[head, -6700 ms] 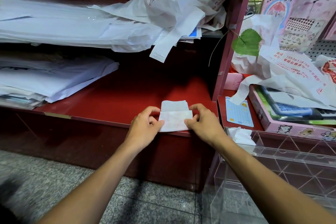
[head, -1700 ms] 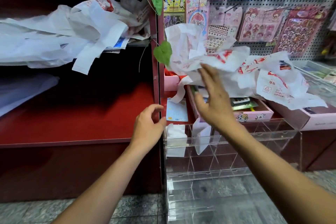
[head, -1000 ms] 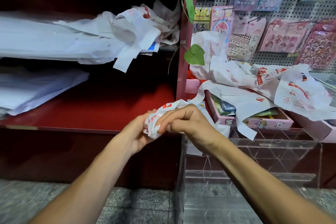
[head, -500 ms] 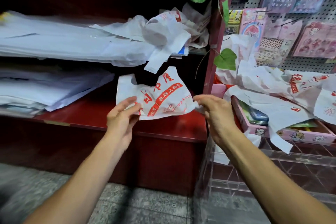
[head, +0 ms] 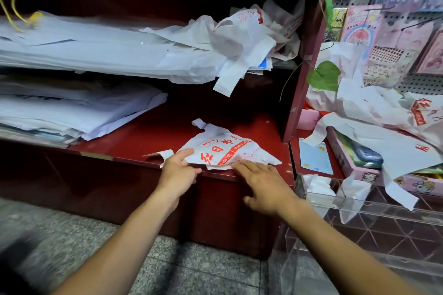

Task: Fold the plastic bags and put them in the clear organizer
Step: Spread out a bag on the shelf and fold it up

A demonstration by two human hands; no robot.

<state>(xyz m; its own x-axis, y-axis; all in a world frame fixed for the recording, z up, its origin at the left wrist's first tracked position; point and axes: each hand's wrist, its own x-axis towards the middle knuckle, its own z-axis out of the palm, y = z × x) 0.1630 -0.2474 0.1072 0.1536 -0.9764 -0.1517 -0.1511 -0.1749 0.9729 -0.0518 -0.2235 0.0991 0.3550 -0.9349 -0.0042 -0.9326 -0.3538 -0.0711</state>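
White plastic bag with red print (head: 223, 151) lies flat at front edge of dark red shelf (head: 148, 136). Left hand (head: 178, 172) fingers pinch its left edge; right hand (head: 263, 182) presses it, fingers straight. Clear acrylic organizer (head: 359, 208) just right.

Head view, downward over shelf (head: 148, 143)
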